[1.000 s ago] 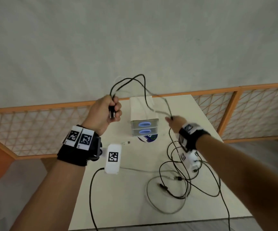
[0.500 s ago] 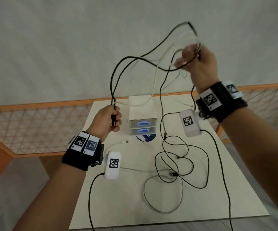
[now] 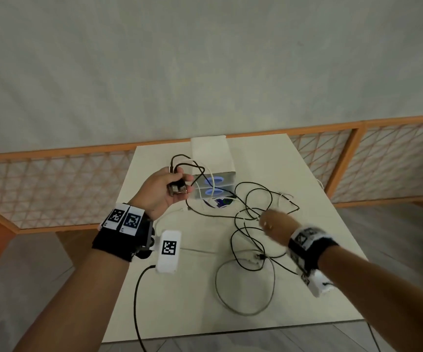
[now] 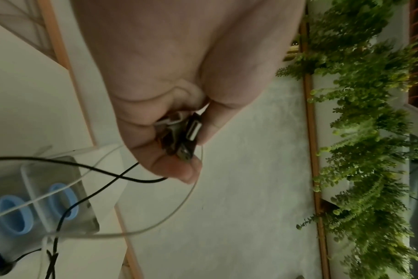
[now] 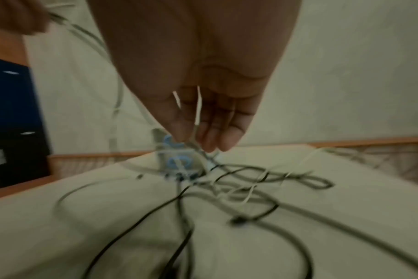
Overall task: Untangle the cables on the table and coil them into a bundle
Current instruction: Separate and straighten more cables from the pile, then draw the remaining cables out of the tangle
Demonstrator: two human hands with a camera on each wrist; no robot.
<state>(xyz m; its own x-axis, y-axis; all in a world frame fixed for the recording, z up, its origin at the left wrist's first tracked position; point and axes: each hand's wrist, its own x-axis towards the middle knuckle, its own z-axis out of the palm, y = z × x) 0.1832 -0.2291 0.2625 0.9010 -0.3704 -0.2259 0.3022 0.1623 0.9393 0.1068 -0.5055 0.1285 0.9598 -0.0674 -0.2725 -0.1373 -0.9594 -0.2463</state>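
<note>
My left hand (image 3: 180, 189) is raised in front of the white box (image 3: 213, 153), palm turned up. It pinches a bunch of USB plugs (image 4: 190, 132) between thumb and fingers (image 4: 184, 171). Black and white cables (image 4: 122, 177) loop away from them across the box's front. On the table (image 3: 180, 313) lies a loose tangle of black and white cables (image 3: 257, 256), with a grey loop (image 3: 246, 313) nearest me. My right hand (image 3: 268, 222) is blurred just above the tangle, its fingers (image 5: 217, 136) straight and pointing down. A white strand crosses in front of them.
The box shows two blue ovals (image 3: 214, 181) on its front, with a small blue item at its foot. An orange lattice fence (image 3: 53, 189) runs behind and beside the table. A black lead (image 3: 137, 301) from my left wrist device hangs over the near edge.
My right hand dropped from high above the table, where it held cables aloft, to just over the tangle. The lifted cables now lie on the table. My left hand turned palm up.
</note>
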